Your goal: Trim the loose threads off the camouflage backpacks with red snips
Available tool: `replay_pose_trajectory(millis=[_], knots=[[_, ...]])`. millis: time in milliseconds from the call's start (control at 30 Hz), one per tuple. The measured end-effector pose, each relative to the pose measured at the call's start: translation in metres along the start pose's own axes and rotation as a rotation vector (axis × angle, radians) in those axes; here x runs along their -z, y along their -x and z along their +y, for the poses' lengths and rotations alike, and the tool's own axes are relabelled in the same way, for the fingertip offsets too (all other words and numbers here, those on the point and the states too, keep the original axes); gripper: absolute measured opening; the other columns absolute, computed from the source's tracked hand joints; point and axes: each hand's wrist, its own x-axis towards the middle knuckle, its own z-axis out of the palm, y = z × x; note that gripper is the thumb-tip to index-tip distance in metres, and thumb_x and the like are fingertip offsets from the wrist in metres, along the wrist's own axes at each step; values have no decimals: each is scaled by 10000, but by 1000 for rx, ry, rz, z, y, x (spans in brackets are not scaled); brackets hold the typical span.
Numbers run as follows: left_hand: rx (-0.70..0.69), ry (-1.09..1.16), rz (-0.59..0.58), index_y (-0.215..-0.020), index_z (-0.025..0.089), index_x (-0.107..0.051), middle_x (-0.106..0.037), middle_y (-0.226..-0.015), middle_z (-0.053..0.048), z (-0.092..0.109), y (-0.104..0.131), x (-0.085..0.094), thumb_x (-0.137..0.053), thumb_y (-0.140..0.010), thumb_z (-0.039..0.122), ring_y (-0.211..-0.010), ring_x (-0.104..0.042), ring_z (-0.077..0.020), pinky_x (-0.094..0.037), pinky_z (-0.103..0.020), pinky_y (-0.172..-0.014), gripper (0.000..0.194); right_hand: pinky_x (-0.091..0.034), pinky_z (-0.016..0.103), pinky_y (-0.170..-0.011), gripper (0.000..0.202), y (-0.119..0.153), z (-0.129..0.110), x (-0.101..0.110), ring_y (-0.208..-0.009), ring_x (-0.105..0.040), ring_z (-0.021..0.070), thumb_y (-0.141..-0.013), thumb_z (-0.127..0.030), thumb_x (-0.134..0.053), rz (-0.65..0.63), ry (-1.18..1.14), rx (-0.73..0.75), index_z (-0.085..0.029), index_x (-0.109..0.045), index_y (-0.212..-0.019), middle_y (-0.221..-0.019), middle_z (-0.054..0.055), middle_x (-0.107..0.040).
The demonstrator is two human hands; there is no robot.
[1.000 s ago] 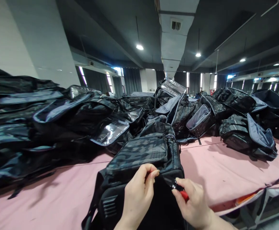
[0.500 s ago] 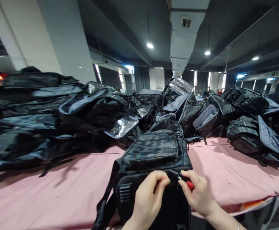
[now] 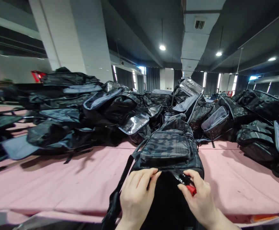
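A dark camouflage backpack [image 3: 165, 147] lies in front of me on the pink-covered table [image 3: 82, 188], its black lower part nearest me. My left hand [image 3: 140, 191] pinches the backpack's edge just below the patterned pocket, fingers bent against the thumb. Over the right side of the same edge is my right hand [image 3: 198, 191], closed on a small tool [image 3: 191, 188] with a red handle and a dark, shiny metal part. The tool's tip lies close to the seam; its exact contact is too small to tell. A black strap [image 3: 115, 201] hangs at the backpack's left.
Heaped dark backpacks [image 3: 106, 108] with grey linings cover the table's far side. Another open backpack [image 3: 257, 140] lies to the right. More bags and straps [image 3: 0, 134] are at the far left. The table's front edge runs near me.
The view has turned left, so the scene sits further right. My left hand has shifted left along the backpack's edge, away from my right hand, which still holds the tool.
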Motion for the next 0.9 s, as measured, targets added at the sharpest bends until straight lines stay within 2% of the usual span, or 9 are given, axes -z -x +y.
replay_pose_trajectory(millis=[133, 200, 367, 500, 700, 900], knots=[[-12, -57, -25, -810, 175, -550, -603, -719, -21, 6, -7, -3, -568, -826, 140, -652, -526, -153, -430, -292, -635, 42, -562, 252, -647, 254, -2, -3, -7, -728, -685, 177, -899, -269, -537, -18, 36, 83, -158, -516, -1126, -881, 78, -694], [33, 6, -44, -767, 179, -513, -563, -689, -14, 7, -8, -2, -527, -840, 141, -632, -505, -147, -426, -283, -614, 84, -556, 259, -623, 226, -5, -4, -9, -688, -675, 176, -906, -232, -509, -50, 64, 125, -147, -542, -1113, -823, 78, -689], [317, 336, -135, -772, 199, -489, -526, -689, 7, 1, -5, 7, -458, -877, 218, -631, -530, -126, -452, -236, -590, 111, -536, 265, -575, 220, -10, -8, -13, -608, -653, 170, -920, -209, -454, -111, 115, 169, -116, -603, -1052, -732, 77, -669], [452, 405, -115, -767, 207, -519, -544, -690, 13, -7, 0, 12, -482, -865, 301, -626, -536, -127, -454, -228, -577, 141, -514, 257, -543, 244, -10, -11, -16, -596, -644, 168, -920, -209, -441, -101, 148, 191, -113, -613, -1066, -711, 76, -665], [488, 414, -88, -768, 208, -546, -567, -716, 9, -10, 3, 10, -506, -854, 326, -660, -554, -135, -465, -237, -621, 151, -482, 250, -516, 249, -13, -13, -20, -570, -629, 158, -924, -202, -438, -93, 173, 211, -102, -618, -1064, -683, 69, -651], [459, 389, -81, -784, 213, -546, -574, -729, 9, -9, 4, 10, -504, -863, 301, -671, -562, -136, -475, -240, -632, 125, -451, 253, -486, 258, -15, -13, -24, -555, -619, 159, -929, -211, -427, -96, 203, 220, -99, -614, -1066, -669, 64, -642]])
